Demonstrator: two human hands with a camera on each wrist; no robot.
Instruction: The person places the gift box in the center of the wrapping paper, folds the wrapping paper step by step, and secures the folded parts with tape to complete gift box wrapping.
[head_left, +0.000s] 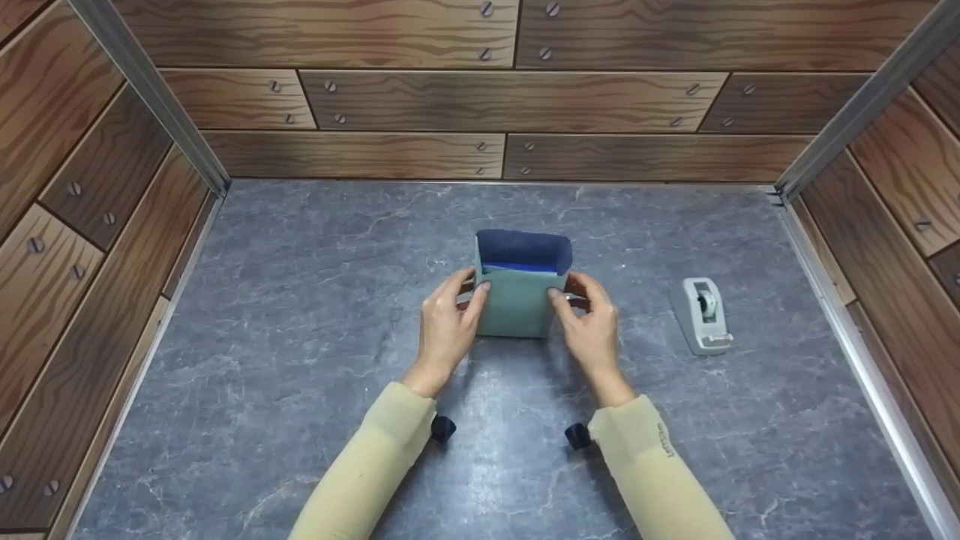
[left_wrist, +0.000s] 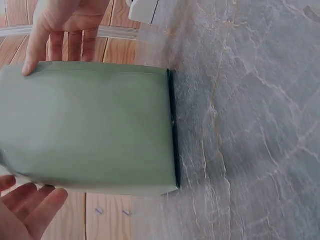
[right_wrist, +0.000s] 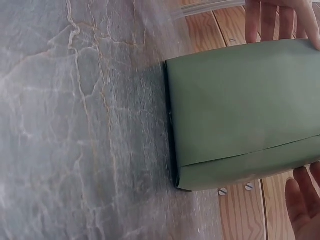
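Note:
A green paper bag (head_left: 514,304) with a dark blue inside stands on the grey table, its mouth turned up. Bright blue shows within the opening; what it belongs to is hard to tell. My left hand (head_left: 447,319) holds the bag's left side, thumb at the front edge. On the opposite side my right hand (head_left: 590,321) holds it likewise, its thumb on the front corner. Both wrist views show the green front (left_wrist: 90,127) closely; a folded seam (right_wrist: 250,152) runs along one side in the right wrist view. The fingers behind the bag are partly hidden.
A pale tape dispenser (head_left: 705,316) sits on the table to the right of the bag. Wood-patterned panels (head_left: 420,101) wall the table at the back and both sides, with metal rails (head_left: 862,360) along the side edges.

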